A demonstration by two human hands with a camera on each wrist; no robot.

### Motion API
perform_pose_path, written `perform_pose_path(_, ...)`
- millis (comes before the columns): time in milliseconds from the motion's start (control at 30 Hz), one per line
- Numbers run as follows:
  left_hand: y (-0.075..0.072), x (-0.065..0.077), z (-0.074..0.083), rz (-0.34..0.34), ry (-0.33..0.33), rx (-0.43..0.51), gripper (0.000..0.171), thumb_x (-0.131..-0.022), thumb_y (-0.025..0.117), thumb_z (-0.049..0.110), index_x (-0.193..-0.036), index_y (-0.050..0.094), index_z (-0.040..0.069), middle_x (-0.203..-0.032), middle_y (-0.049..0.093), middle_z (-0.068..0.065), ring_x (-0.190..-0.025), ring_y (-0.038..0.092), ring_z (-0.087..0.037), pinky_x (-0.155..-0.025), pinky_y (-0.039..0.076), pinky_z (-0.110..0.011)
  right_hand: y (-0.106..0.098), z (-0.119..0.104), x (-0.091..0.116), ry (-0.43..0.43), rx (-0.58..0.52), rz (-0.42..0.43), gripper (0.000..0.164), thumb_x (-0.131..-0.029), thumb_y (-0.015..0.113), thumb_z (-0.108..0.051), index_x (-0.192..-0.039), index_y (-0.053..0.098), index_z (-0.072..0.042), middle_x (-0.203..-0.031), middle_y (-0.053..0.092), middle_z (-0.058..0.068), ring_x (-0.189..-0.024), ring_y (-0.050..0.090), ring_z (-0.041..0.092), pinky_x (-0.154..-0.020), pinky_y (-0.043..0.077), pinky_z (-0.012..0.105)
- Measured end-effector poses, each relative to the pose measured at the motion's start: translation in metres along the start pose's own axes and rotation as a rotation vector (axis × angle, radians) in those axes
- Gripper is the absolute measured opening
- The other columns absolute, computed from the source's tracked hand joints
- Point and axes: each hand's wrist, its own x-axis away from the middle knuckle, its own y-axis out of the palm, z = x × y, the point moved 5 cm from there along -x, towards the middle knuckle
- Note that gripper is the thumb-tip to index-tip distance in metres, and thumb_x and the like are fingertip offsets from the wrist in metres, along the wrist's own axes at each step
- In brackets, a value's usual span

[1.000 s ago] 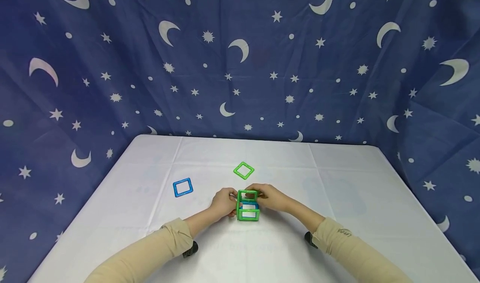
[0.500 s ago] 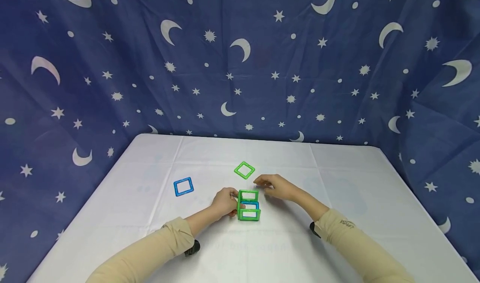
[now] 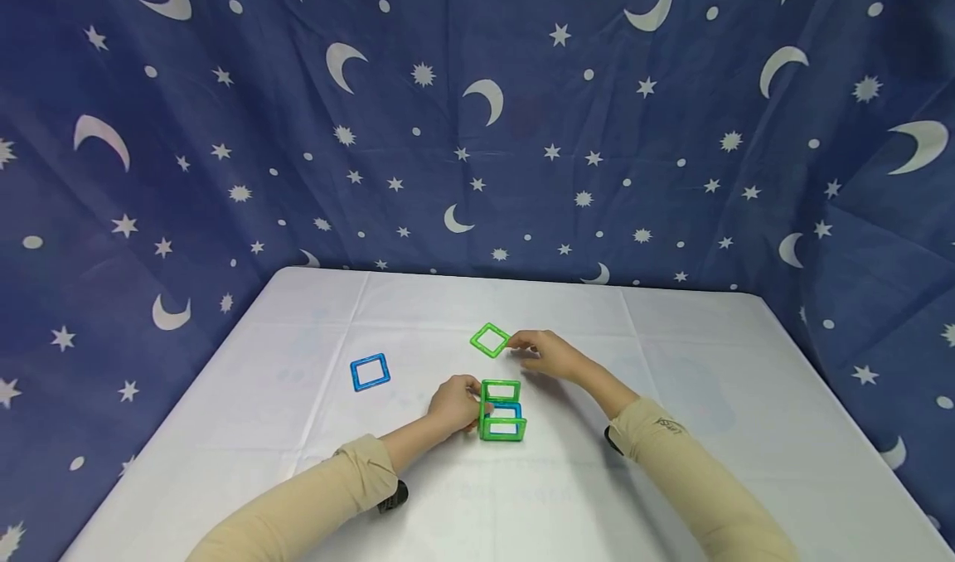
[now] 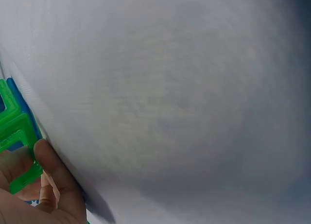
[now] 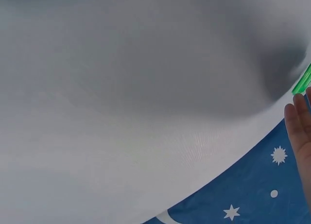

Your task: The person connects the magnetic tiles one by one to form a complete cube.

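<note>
Standing on the table is an open-sided box of magnetic tiles [image 3: 503, 430], with green square frames upright on three sides and a blue one at its base. My left hand [image 3: 453, 404] grips the box's left green tile; the left wrist view shows the thumb and fingers around that green frame [image 4: 19, 131]. Farther back lies a loose green square magnetic tile [image 3: 477, 347], turned like a diamond. My right hand [image 3: 550, 355] has its fingertips at that tile's right corner; whether they touch it is hard to tell. In the right wrist view its fingers [image 5: 302, 119] look fairly straight.
A loose blue square magnetic tile [image 3: 370, 385] lies flat to the left of the box. White cloth covers the table [image 3: 358, 479]. Behind and beside it hangs a dark blue curtain [image 3: 522, 114] with moons and stars.
My right hand has let go of the tile box and moved back to the loose green tile's right corner. My left hand has stayed on the box.
</note>
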Motion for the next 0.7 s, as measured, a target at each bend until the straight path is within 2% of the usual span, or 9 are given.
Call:
perform_pose_path(133, 0.002, -0.001, 0.000, 0.008, 0.012, -0.004, 0.023, -0.080, 0.072, 0.007, -0.098, 0.062, -0.003, -0.048, 0.049, 0.002, -0.038, 0.042, -0.007, -0.038, 0.034, -0.015, -0.002, 0.005, -0.008, 0.014, 0.051, -0.007, 0.037, -0.084, 0.067, -0.001, -0.120, 0.059, 0.000, -0.125, 0.060, 0.016, -0.118, 0.055, 0.034, -0.100, 0.044, 0.046)
perform_pose_path(333, 0.004, -0.004, -0.001, -0.011, 0.016, -0.007, 0.027, -0.078, 0.075, 0.008, -0.098, 0.061, -0.003, -0.050, 0.051, 0.001, -0.038, 0.044, -0.006, -0.038, 0.035, -0.014, -0.008, 0.008, -0.020, 0.017, 0.130, -0.036, 0.044, -0.084, 0.070, -0.008, -0.125, 0.056, -0.001, -0.131, 0.056, 0.018, -0.126, 0.049, 0.035, -0.107, 0.037, 0.046)
perform_pose_path(500, 0.003, -0.007, -0.001, -0.049, -0.019, -0.036, 0.026, -0.078, 0.076, 0.010, -0.096, 0.061, 0.000, -0.054, 0.053, 0.000, -0.040, 0.047, -0.007, -0.038, 0.038, -0.015, -0.007, 0.011, -0.035, 0.004, 0.157, -0.070, 0.052, -0.083, 0.071, -0.011, -0.130, 0.052, -0.001, -0.136, 0.051, 0.017, -0.130, 0.045, 0.033, -0.110, 0.034, 0.044)
perform_pose_path(700, 0.001, -0.006, -0.002, -0.077, -0.048, -0.035, 0.020, -0.080, 0.074, 0.011, -0.092, 0.060, 0.004, -0.053, 0.052, 0.001, -0.041, 0.048, -0.007, -0.039, 0.042, -0.016, 0.005, 0.012, -0.054, -0.041, 0.208, -0.188, 0.058, -0.083, 0.070, -0.008, -0.136, 0.047, -0.003, -0.146, 0.040, 0.019, -0.136, 0.036, 0.034, -0.113, 0.029, 0.044)
